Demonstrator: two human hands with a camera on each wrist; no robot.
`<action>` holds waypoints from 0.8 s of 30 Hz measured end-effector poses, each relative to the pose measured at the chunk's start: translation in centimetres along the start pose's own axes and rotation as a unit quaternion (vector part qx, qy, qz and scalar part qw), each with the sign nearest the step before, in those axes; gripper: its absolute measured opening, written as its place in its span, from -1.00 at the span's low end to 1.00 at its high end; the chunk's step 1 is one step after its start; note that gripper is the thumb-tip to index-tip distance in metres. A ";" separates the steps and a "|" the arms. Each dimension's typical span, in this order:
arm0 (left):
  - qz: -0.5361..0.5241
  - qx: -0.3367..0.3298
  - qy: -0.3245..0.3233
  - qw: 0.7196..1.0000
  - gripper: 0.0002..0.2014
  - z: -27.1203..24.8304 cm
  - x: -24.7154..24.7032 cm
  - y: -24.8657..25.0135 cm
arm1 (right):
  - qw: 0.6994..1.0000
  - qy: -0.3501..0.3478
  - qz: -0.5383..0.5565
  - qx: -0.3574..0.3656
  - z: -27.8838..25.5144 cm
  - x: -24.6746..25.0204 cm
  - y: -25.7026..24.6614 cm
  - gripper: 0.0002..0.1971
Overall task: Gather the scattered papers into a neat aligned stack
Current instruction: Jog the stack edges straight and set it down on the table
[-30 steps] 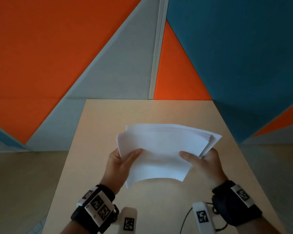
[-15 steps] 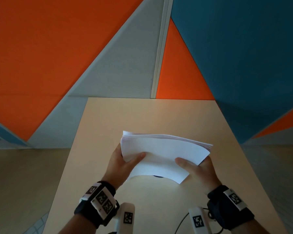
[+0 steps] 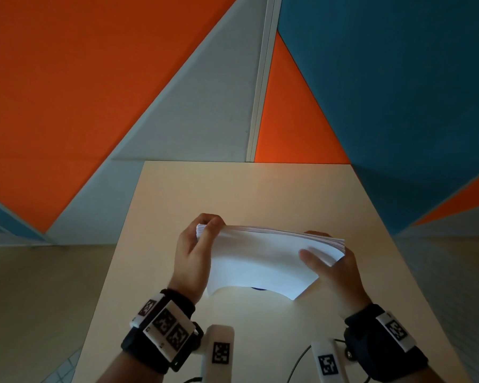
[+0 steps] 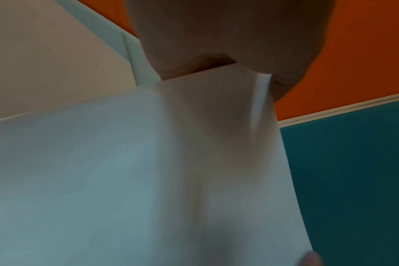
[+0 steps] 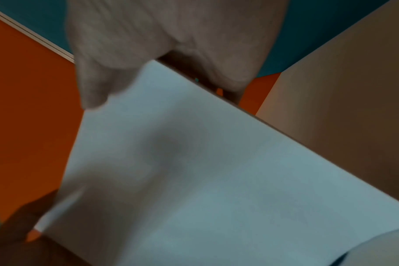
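A stack of white papers (image 3: 263,258) is held above the beige table (image 3: 260,194), tipped so its far long edge faces up and its near edge bows. My left hand (image 3: 197,252) grips the stack's left end, fingers curled over the top corner. My right hand (image 3: 332,261) holds the right end, thumb across the front sheet and fingers behind. The left wrist view shows the papers (image 4: 148,180) close up under my left hand (image 4: 228,45). In the right wrist view the papers (image 5: 194,171) fill the frame below my right hand (image 5: 171,36).
The table runs back to a wall of orange, grey and teal panels (image 3: 398,92). Grey floor (image 3: 39,299) lies either side of the table. A black cable (image 3: 296,363) lies at the table's near edge. A small dark object (image 3: 257,288) shows under the papers' bowed edge.
The stack has tipped up from a fanned, flatter hold to nearly edge-up, with its sheets closer together. My left hand shifted to the top left corner; my right hand slid further to the right end.
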State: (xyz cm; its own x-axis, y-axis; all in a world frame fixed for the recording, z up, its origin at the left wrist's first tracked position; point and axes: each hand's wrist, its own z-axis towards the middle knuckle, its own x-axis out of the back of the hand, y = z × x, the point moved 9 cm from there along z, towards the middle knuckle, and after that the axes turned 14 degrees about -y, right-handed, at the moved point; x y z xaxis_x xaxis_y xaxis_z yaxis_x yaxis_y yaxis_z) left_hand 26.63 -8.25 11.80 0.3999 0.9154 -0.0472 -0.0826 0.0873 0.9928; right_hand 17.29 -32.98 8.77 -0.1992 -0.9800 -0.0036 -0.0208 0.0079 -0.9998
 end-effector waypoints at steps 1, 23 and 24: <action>0.001 0.001 -0.001 1.000 -0.66 0.0 0.0 0.1 | 1.000 -0.003 0.017 0.014 0.1 -0.1 -0.4 -0.59; 0.032 0.010 0.034 0.999 -0.59 -0.1 0.3 0.6 | 0.999 0.030 0.012 0.029 0.9 -1.1 -2.4 -0.59; 0.028 0.015 0.036 0.999 -0.59 0.0 0.4 0.6 | 0.999 0.031 0.011 0.029 0.9 -1.0 -2.4 -0.60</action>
State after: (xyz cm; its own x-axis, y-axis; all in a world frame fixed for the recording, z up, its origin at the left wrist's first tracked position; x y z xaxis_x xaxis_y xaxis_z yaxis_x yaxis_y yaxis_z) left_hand 26.70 -7.84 12.33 0.3279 0.9447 0.0019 -0.0745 0.0239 0.9969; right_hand 18.45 -32.25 11.18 -0.2602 -0.9652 -0.0259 0.0413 0.0157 -0.9990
